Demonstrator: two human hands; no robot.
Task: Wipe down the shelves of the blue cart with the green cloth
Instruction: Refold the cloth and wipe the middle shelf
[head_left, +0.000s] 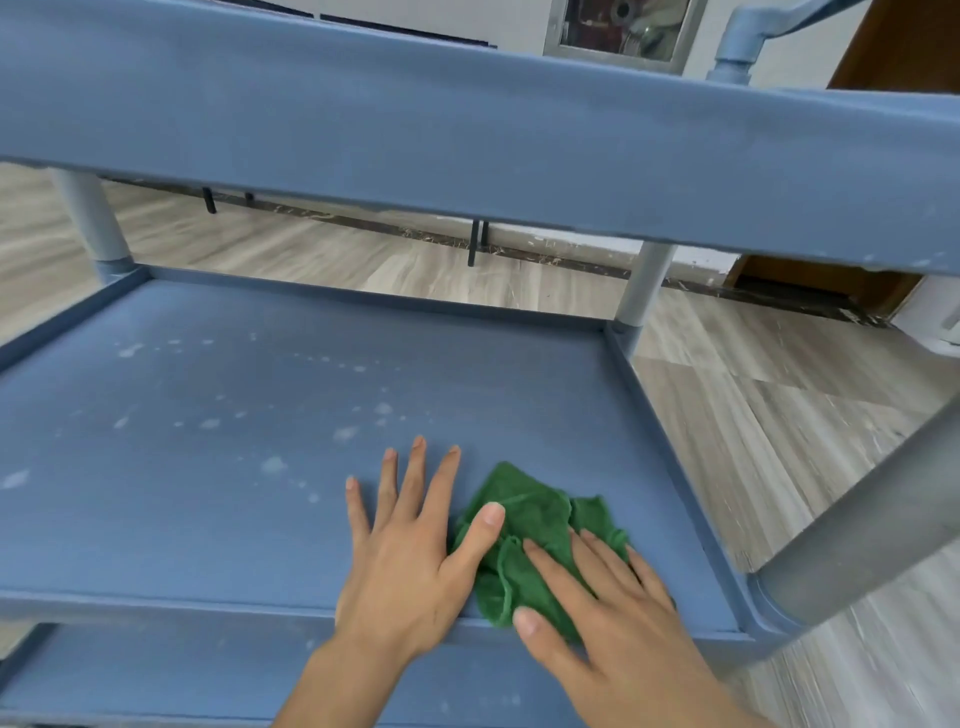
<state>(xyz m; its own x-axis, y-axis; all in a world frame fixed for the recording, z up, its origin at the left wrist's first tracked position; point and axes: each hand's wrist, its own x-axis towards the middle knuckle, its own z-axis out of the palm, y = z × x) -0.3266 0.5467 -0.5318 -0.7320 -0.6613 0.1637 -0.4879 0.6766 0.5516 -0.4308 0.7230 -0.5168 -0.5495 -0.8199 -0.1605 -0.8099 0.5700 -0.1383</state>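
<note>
Both hands flat, fingers spread, gripping nothing: right hand presses the green cloth onto the middle shelf near its front right corner, left hand beside it, thumb on the cloth. Wiping looks barely begun — next, sweep left and back over the pale spots. Shelf carries nothing else; top shelf overhead.

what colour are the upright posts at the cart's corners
Grey, paler than the blue shelf. The far-right post shows it best in the head view.
</note>
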